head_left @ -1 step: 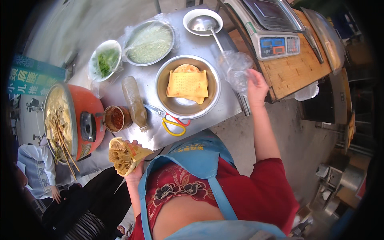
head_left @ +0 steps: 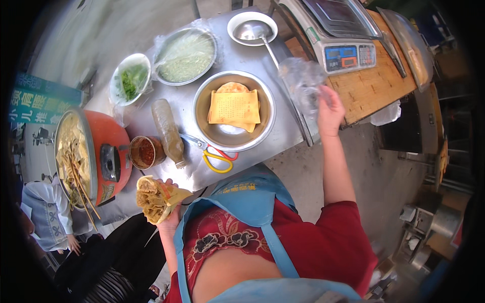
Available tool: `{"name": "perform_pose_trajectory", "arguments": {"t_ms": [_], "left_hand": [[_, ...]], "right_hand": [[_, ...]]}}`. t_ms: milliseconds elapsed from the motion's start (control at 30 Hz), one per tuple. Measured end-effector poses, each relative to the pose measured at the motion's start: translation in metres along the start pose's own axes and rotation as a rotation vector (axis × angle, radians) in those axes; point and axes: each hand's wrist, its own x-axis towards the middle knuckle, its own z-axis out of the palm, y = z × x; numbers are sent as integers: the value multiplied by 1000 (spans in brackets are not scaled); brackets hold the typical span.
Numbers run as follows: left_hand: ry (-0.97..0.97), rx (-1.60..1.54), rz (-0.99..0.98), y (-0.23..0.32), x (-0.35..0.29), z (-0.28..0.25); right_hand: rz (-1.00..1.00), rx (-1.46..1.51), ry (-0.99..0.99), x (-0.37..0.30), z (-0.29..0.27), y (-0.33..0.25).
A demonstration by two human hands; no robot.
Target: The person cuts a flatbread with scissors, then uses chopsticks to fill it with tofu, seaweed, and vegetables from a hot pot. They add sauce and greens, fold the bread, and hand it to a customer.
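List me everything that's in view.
Filled wrap: 1, tan, lower left
Plastic bag: 1, clear, right
Metal bowl: 1, silver, centre
Paper: count unclear, yellow, metal bowl
Flatbread: 1, golden, metal bowl
Pot: 1, orange, left
Chopsticks: 2, brown, pot
Sauce cup: 1, reddish, left
Bottle: 1, brownish, table
Scissors: 1, red-yellow, table
Bowls: 2, white, table
Ladle: 1, silver, white bowl
Basin: 1, silver, table
Scale: 1, grey, right
Person: at least 1, pale clothing, left
Apron: 1, blue, bottom
Left hand: 1, holding wrap
Right hand: 1, holding bag

Bottle [head_left: 169,130], scissors [head_left: 203,146] on metal table [head_left: 227,58]
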Motion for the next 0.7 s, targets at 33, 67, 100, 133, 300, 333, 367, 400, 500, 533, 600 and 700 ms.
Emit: {"name": "perform_pose_trajectory", "arguments": {"t_ms": [33,67,100,133,300,333,367,400,500,533,600,700], "left_hand": [[29,7,23,-1,0,-1],[68,24,29,0,1,-2],[128,24,37,0,2,-3],[150,38,42,-1,2,-3],[401,163,36,-6,14,8],[381,74,41,-10,17,12],[368,99,38,-11,22,18],[343,85,31,-11,26,25],[459,-49,48,-18,48,43],[490,-25,43,-20,55,48],[279,-69,24,-22,61,53],[137,-200,48,-21,61,52]], "right_hand": [[-103,95,78,6,-21,-2],[-91,113,185,16,-41,-2],[-180,151,219,29,-64,-1],[-115,94,332,43,-87,2],[133,-23,345,103,-159,17],[284,-57,356,106,-154,16],[121,-192,355,102,-147,12],[55,-361,421,94,-140,1],[-322,-286,168,40,-95,-28],[-166,-219,7,19,-73,-33],[-129,-288,-318,-18,-26,-31],[-136,-565,-394,-46,15,-11]]}}
